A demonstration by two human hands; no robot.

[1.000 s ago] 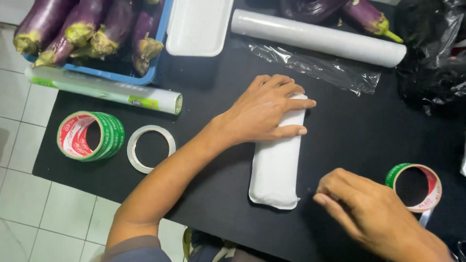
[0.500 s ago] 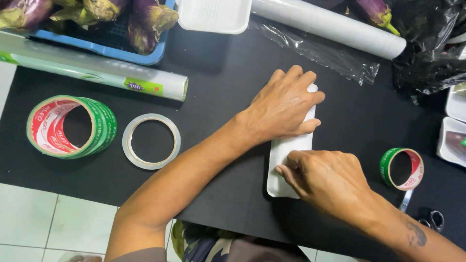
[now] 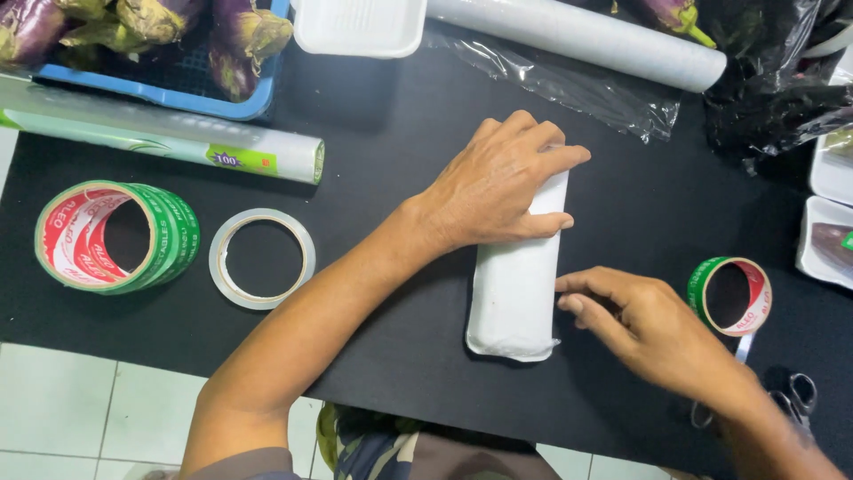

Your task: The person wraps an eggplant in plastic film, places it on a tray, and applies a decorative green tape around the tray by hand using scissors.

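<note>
A long white foam tray wrapped in clear film point(image 3: 515, 284) lies bottom-up on the black mat point(image 3: 391, 133). My left hand point(image 3: 502, 187) rests flat on its far half, fingers spread over the top and pressing it down. My right hand point(image 3: 653, 333) sits just to the right of the tray's near half, fingertips touching its side edge, holding nothing. A small green and red tape roll point(image 3: 730, 295) lies right beside my right hand.
A blue basket of eggplants point(image 3: 178, 44) stands at the back left, an empty white foam tray point(image 3: 360, 25) beside it. Two cling film rolls point(image 3: 169, 142) point(image 3: 577, 36), a big green tape roll point(image 3: 115, 236), a clear tape roll point(image 3: 262, 258), scissors point(image 3: 795, 396) and black bags point(image 3: 782, 89) lie around.
My right hand has slid off the near end of the wrapped tray to its right side. My left hand has stayed pressed on the far half.
</note>
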